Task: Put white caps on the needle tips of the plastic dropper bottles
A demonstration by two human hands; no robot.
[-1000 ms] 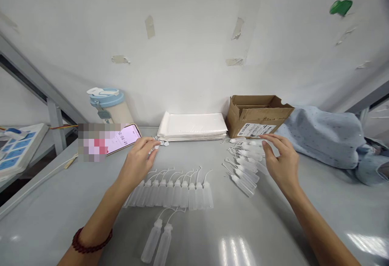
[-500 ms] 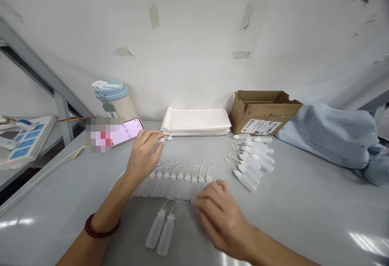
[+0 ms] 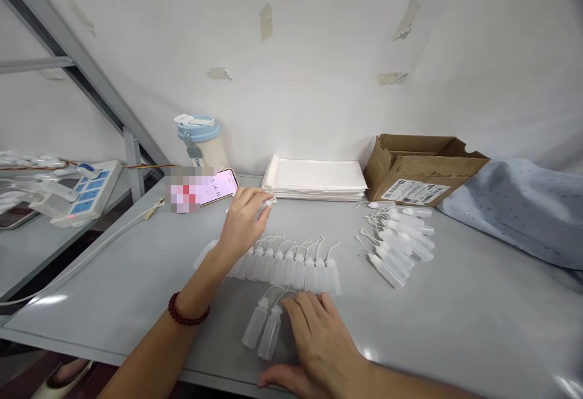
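Observation:
My left hand (image 3: 243,220) is closed in a pinch on a small white piece (image 3: 269,201) in front of the stacked white envelopes; its exact kind is too small to make out. Under that forearm runs a row of small translucent squeeze bottles (image 3: 291,268) with thin tethers at their tops, partly hidden by my wrist. Two more such bottles (image 3: 269,332) lie in front of the row. Right beside them, my right hand (image 3: 321,341) rests low over the table's front, palm down, thumb spread away from the fingers, with nothing visible in it.
Loose bottles (image 3: 396,244) are heaped at the right, before an open cardboard box (image 3: 423,168) and a pale blue cloth (image 3: 514,217). White padded envelopes (image 3: 319,177) are stacked by the wall. A phone (image 3: 214,189) and a drinking cup (image 3: 204,144) occupy the back left.
The view has swung left, so things appear shifted right. My right hand has come away from the row's right end toward the front edge, thumb spreading. My left hand keeps its pinch.

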